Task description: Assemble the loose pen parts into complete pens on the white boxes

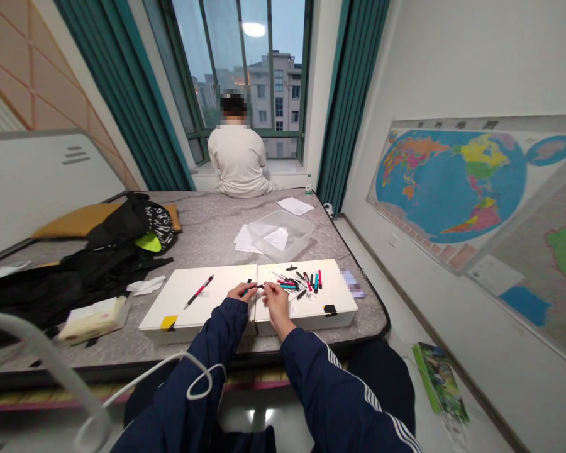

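Closest to your lens, a white curved rod (38,358) and a thin white cable (188,371) cross the lower left, over your navy tracksuit sleeves (207,371). Your left hand (242,294) and right hand (276,302) meet above the seam between two white boards, their fingers pinched narrow. Between them you hold a slim black pen part (257,287), with one end in your left fingertips and the other at your right fingertips. Just beyond your right hand, on the right white board (332,308), lies a loose pile of pen parts (297,283) in black, pink and teal. A pink-and-black pen (199,291) lies at a slant on the left white board (170,308). Farther off, a clear plastic box (280,234) sits on the grey mattress (217,214), partly on loose paper sheets (243,239). Another person (236,157) sits with their back to you at the window (236,63).
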`<state>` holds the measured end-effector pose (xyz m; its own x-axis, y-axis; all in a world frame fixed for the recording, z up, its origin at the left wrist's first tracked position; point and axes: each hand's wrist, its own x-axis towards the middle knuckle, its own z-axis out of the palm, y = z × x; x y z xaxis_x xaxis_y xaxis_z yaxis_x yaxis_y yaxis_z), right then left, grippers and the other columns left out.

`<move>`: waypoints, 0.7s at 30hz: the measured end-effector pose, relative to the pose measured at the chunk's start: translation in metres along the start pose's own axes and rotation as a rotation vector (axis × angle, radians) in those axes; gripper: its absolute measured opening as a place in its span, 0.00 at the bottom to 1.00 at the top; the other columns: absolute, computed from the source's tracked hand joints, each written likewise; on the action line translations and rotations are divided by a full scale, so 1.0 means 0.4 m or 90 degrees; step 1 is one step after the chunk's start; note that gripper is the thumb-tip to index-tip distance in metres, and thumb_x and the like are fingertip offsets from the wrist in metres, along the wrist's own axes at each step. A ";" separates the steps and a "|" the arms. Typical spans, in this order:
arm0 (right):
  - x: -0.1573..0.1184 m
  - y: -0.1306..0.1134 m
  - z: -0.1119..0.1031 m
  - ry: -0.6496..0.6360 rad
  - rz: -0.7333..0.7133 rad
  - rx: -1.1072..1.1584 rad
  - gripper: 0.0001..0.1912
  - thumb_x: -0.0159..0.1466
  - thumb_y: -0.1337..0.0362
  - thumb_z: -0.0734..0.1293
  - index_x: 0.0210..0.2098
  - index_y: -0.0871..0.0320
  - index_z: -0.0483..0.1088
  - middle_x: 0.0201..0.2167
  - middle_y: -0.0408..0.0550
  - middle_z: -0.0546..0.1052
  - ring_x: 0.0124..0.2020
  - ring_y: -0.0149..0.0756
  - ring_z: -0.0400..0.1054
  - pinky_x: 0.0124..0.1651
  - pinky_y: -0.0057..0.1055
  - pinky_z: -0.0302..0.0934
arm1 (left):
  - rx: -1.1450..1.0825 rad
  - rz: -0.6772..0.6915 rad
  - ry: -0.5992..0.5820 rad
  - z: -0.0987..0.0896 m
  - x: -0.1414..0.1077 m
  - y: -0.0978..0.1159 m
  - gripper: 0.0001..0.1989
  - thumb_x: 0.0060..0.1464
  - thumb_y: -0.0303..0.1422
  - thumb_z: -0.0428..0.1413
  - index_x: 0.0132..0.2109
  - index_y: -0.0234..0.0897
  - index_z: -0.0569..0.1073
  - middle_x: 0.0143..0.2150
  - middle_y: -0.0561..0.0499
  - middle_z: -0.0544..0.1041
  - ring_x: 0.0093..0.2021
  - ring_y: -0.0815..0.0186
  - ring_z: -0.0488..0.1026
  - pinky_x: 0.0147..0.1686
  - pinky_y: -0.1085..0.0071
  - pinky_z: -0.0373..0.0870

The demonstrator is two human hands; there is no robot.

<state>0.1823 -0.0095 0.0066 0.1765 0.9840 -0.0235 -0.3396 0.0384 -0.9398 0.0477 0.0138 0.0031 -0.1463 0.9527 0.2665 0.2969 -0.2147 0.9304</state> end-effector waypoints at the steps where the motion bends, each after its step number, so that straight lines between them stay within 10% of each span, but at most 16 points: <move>1: -0.003 -0.001 0.001 -0.006 -0.007 -0.017 0.14 0.57 0.53 0.65 0.33 0.59 0.70 0.25 0.44 0.73 0.23 0.30 0.65 0.22 0.23 0.58 | -0.015 -0.009 0.007 0.000 0.001 -0.001 0.14 0.40 0.40 0.62 0.34 0.38 0.81 0.32 0.47 0.79 0.33 0.63 0.74 0.33 0.69 0.70; 9: -0.018 0.004 0.010 -0.078 -0.085 -0.201 0.16 0.64 0.51 0.59 0.27 0.56 0.61 0.20 0.39 0.71 0.18 0.28 0.62 0.22 0.23 0.55 | -0.069 -0.150 0.070 -0.003 0.002 -0.010 0.21 0.38 0.47 0.62 0.34 0.33 0.80 0.13 0.57 0.65 0.15 0.71 0.60 0.16 0.75 0.56; 21: -0.010 -0.006 0.012 -0.129 -0.061 -0.291 0.34 0.66 0.42 0.51 0.15 0.58 0.64 0.11 0.42 0.66 0.14 0.28 0.59 0.24 0.24 0.55 | -0.102 -0.174 -0.007 -0.024 -0.006 0.014 0.34 0.35 0.53 0.62 0.45 0.30 0.78 0.12 0.58 0.63 0.14 0.73 0.56 0.16 0.74 0.53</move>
<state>0.1778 -0.0129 0.0108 -0.0117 0.9954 0.0947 0.1164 0.0954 -0.9886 0.0408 0.0081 0.0099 -0.1904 0.9817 -0.0013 0.0953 0.0197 0.9953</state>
